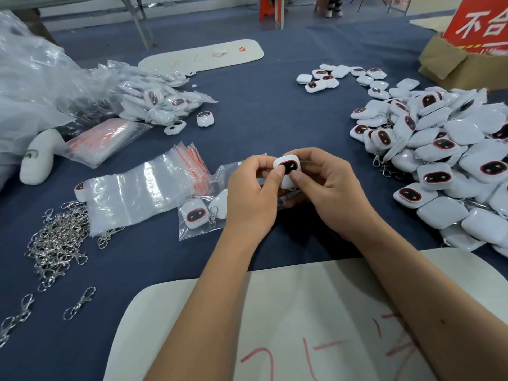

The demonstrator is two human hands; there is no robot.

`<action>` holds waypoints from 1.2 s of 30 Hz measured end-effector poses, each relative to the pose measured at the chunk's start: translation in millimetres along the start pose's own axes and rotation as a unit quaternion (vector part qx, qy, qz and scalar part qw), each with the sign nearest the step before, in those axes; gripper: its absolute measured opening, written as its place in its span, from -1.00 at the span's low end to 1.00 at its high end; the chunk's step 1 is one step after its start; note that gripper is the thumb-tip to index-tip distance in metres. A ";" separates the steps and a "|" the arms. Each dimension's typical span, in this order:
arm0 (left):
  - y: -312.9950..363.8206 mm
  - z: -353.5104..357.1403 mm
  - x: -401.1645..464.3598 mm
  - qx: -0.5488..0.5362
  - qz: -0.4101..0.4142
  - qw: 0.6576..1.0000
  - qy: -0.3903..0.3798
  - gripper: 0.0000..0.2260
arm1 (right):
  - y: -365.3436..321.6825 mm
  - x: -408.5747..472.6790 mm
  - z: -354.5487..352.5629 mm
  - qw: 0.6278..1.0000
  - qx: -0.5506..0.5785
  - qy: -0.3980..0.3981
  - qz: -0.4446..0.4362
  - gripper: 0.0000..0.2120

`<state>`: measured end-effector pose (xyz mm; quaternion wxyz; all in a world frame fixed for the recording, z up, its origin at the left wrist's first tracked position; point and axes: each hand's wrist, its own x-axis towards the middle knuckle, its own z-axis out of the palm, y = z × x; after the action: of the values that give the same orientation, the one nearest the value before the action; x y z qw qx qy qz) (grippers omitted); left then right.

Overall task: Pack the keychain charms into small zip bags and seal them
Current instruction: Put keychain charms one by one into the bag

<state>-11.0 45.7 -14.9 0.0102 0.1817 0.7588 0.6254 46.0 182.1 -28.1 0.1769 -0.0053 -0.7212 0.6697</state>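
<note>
Both hands meet above the middle of a table covered in dark blue cloth point(261, 119). The left hand point(253, 193) and right hand point(327, 188) together pinch one small white plastic charm with a black, red-rimmed face point(287, 166), thumbs on its front. It is not yet bagged. Just left of the hands lies a clear zip bag already holding a charm and clip point(199, 215), beside a stack of empty clear bags with red zip strips point(143, 193). More filled bags point(165, 103) sit towards the far left. A large heap of loose charms point(445, 158) along the right edge suggests most of the work remains. Silver metal clips point(57, 240) lie at the left edge.
</note>
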 end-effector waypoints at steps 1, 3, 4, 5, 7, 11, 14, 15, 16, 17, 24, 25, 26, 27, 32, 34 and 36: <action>0.5 -0.3 0.4 0.007 0.001 1.000 -0.002 -0.93 | 0.3 0.2 0.1 1.000 -0.003 -0.003 0.002 -0.81; 1.7 -1.0 0.3 0.009 0.001 1.000 -0.006 -0.91 | 0.3 0.4 -0.2 1.000 -0.002 -0.004 0.005 -0.81; 1.7 -1.4 0.1 0.005 -0.001 1.000 -0.011 -0.94 | 0.0 0.5 -0.3 1.000 0.001 -0.003 0.007 -0.81; 1.3 -1.8 0.1 0.003 -0.002 1.000 -0.014 -0.95 | -0.2 0.6 -0.3 1.000 0.003 -0.002 0.008 -0.82; 0.1 -2.5 0.4 0.009 0.001 1.000 -0.012 -0.96 | -0.5 0.1 -0.1 1.000 0.001 -0.005 0.010 -0.83; -0.5 -2.5 0.4 -0.007 0.010 1.000 -0.011 -0.96 | -2.8 -0.3 -0.4 1.000 0.008 0.002 0.015 -0.85; -1.3 -3.9 0.1 -0.010 0.031 0.999 -0.019 -0.96 | -4.9 -0.2 0.3 0.999 0.018 0.020 0.024 -0.88; -1.2 -4.0 0.2 -0.008 0.036 0.999 -0.022 -0.96 | -4.9 -0.2 0.6 0.999 0.015 0.027 0.027 -0.89; -0.9 -3.9 0.1 -0.006 0.039 0.999 -0.025 -0.96 | -4.6 -0.2 0.7 0.999 0.010 0.031 0.029 -0.90; -0.6 -3.5 -0.1 -0.004 0.042 0.999 -0.026 -0.95 | -4.3 -0.1 0.8 0.999 0.006 0.034 0.030 -0.90; -1.0 -1.4 -0.8 -0.012 0.040 0.999 -0.024 -0.95 | -5.4 -0.6 1.6 0.998 0.027 0.040 0.043 -0.90; -1.5 -1.3 -0.7 -0.011 0.040 0.999 -0.025 -0.95 | -5.6 -0.4 1.6 0.998 0.028 0.042 0.046 -0.90; -2.1 -0.9 -0.5 -0.007 0.041 0.999 -0.025 -0.95 | -5.8 -0.4 1.2 0.997 0.034 0.042 0.049 -0.90; -2.7 -0.7 -0.4 -0.004 0.042 0.999 -0.024 -0.94 | -6.0 -0.3 0.9 0.997 0.042 0.041 0.052 -0.90; -3.9 1.4 0.2 0.002 0.045 0.999 -0.013 -0.94 | -5.6 0.6 0.6 0.996 0.060 0.038 0.053 -0.90; -4.2 2.2 0.6 0.005 0.043 0.999 -0.003 -0.94 | -4.3 1.0 1.0 0.996 0.060 0.035 0.051 -0.90; -4.6 2.8 0.8 0.001 0.033 0.999 0.010 -0.96 | -2.7 1.1 0.9 0.998 0.048 0.022 0.044 -0.90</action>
<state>-12.3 47.9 -19.7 -0.0181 0.2006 0.7531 0.6263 45.4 181.2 -25.2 0.1631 -0.0439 -0.6833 0.7103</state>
